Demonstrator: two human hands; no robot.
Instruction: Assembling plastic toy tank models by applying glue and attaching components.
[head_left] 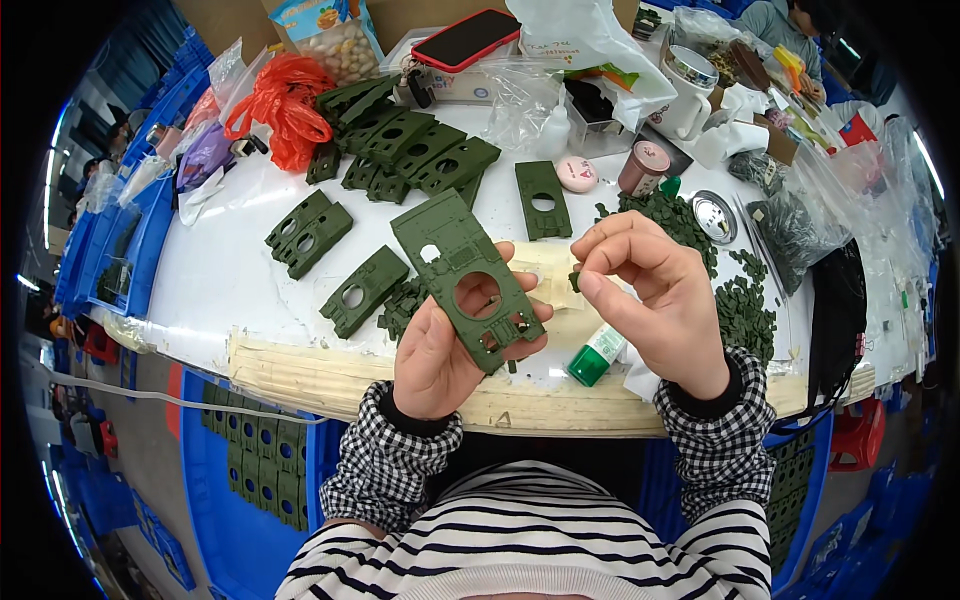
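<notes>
My left hand (432, 368) is closed around a dark green plastic model tank hull (440, 240), held tilted above the table's front part. The hull has a large round opening and smaller cut-outs at its lower end. To its right, my right hand (665, 300) pinches a tiny dark green plastic piece (574, 281) between thumb and fingertips, apart from the hull. Below that hand a bottle with a green cap (590, 366) lies on the table. A single hull (372, 285) and a pair of hulls (305, 235) lie to the left; another hull (541, 190) lies farther back.
Many hulls are piled (400, 145) at the back left beside a red plastic bag (283, 112). Small green parts (745, 315) lie heaped at right, near a round metal lid (713, 217). A phone (466, 40) and a mug (683, 95) stand behind. A blue crate (215, 480) holds hulls below.
</notes>
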